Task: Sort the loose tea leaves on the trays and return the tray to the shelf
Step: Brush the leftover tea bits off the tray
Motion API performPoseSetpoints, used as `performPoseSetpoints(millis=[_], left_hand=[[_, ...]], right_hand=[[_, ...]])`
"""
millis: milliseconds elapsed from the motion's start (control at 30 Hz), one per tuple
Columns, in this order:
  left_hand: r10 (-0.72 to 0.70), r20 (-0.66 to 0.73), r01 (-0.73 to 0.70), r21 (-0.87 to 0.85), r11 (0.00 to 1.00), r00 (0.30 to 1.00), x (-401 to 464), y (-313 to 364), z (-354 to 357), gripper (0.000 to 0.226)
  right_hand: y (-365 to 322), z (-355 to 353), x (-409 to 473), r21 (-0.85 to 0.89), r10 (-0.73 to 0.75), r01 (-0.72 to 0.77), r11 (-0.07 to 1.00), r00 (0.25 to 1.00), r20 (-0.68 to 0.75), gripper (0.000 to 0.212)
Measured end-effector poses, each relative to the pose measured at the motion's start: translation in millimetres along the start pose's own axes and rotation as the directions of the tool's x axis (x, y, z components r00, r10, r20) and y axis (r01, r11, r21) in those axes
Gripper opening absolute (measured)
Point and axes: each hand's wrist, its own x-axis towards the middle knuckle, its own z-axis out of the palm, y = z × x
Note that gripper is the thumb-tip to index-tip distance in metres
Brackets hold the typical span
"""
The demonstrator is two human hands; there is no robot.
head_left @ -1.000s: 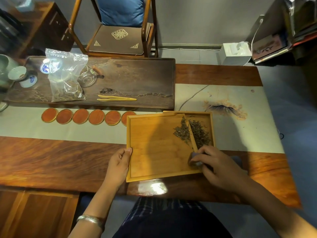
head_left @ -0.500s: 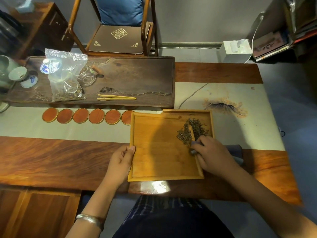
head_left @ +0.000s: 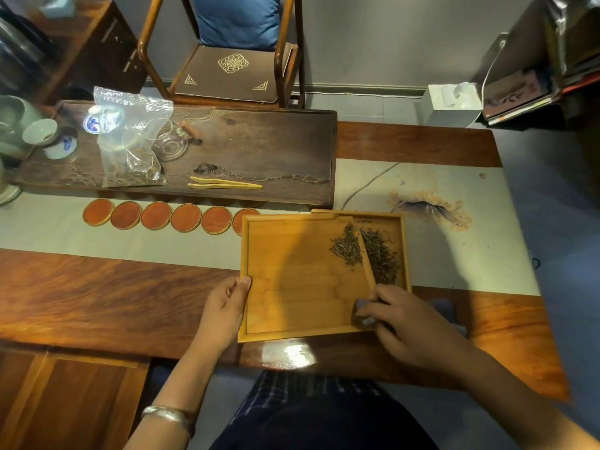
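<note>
A light bamboo tray (head_left: pixel 292 280) lies on the table in front of me, overlapping a second bamboo tray (head_left: pixel 403 228) under its right side. One pile of dark loose tea leaves (head_left: pixel 346 249) sits at the top tray's far right. Another tea pile (head_left: pixel 380 259) lies in the lower tray. My left hand (head_left: pixel 225 303) grips the top tray's left rim, thumb on top. At the top tray's near right corner, my right hand (head_left: pixel 410 323) pinches a small grey pad or cloth (head_left: pixel 363 317).
A dark wooden tea board (head_left: pixel 259 147) at the back carries a plastic bag of tea (head_left: pixel 130 144), bamboo tongs (head_left: pixel 224 183), a glass pot and cups. Several round red coasters (head_left: pixel 156 216) line its front. A grey cloth (head_left: pixel 449 308) lies behind my right hand. A chair stands beyond the table.
My right hand has drawn back from beside the leaf piles to the tray's near right corner, with the grey pad in it. My left hand stays on the left rim.
</note>
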Motion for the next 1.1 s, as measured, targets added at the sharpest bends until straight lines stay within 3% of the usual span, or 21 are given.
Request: performPoseSetpoints(millis=[467,867,1000,1100], left_hand=[[0.000,0.080,0.000,-0.007,1.000,0.997,-1,2,2,0.032],[-0.027,0.099,0.027,0.001,1.000,0.995,-4,1,4,0.030],[-0.027,0.089,0.027,0.002,1.000,0.996,-2,2,4,0.031],[-0.032,0.085,0.031,0.010,0.999,0.996,1,2,3,0.032]], right_hand=[[30,13,35,-0.156,0.172,-0.186,0.970,0.980,-0.100,0.026],[54,6,75,-0.063,0.258,-0.273,0.960,0.949,-0.179,0.032],[48,1,64,0.017,0.223,-0.225,0.974,0.943,-0.248,0.030],[35,0,46,0.058,0.169,-0.161,0.985,0.961,-0.219,0.031]])
